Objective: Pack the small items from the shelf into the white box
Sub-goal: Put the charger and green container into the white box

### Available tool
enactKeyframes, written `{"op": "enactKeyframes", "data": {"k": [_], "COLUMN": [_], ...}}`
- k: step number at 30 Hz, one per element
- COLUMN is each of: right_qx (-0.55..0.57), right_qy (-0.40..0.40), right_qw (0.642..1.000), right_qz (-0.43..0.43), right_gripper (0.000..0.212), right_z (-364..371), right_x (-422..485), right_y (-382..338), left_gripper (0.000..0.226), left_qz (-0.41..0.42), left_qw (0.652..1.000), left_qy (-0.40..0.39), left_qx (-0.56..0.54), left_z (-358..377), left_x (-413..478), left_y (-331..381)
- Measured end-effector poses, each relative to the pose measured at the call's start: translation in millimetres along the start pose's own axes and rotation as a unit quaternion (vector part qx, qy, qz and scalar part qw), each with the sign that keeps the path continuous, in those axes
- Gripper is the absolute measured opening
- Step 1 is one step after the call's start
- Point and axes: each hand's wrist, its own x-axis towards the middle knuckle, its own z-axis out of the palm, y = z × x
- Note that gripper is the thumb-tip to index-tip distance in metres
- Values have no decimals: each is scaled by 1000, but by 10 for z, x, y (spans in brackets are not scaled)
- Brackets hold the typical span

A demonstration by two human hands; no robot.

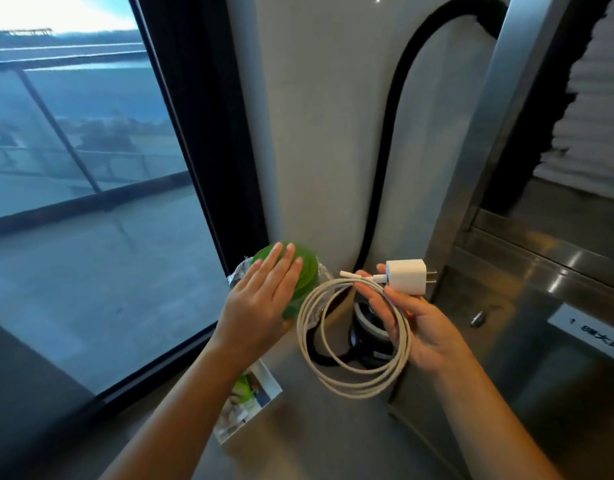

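Right hand (412, 317) grips the white charger (406, 277) and its coiled cable (361, 388); left hand (260, 299) rests flat-fingered on a green round item (307, 275). Packing seems barely begun, with no white box plainly visible.

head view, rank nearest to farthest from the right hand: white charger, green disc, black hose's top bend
1. white charger, held in the right hand
2. green disc, leftward, under the left hand
3. black hose bend, up the wall

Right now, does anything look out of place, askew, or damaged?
Nothing stands out as damaged or spilled. The right hand holds the white charger, its cable hanging in a neat coil with only the free end poking out. The left hand rests flat on the green round item.
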Motion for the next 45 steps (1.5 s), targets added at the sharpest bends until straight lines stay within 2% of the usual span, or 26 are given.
{"op": "enactKeyframes", "data": {"k": [13,28,37,45], "right_qx": [-21,-71,-92,-92], "right_qy": [-16,-104,-112,-128], "right_qw": [998,967,947,942], "right_qz": [59,223,285,297], "right_gripper": [36,35,35,40], "right_z": [260,671,619,-42], "right_x": [863,3101,3968,4605], "right_y": [407,375,1006,1874], "left_gripper": [69,66,49,48], "left_qz": [-82,-224,-244,-246], "left_qw": [995,957,945,946], "left_qy": [-26,-31,-38,-34], "left_qx": [44,179,214,211], "left_z": [128,1008,1431,2197], "left_x": [-266,31,-321,-1127], "left_y": [-723,-1905,-2551,-3039]}}
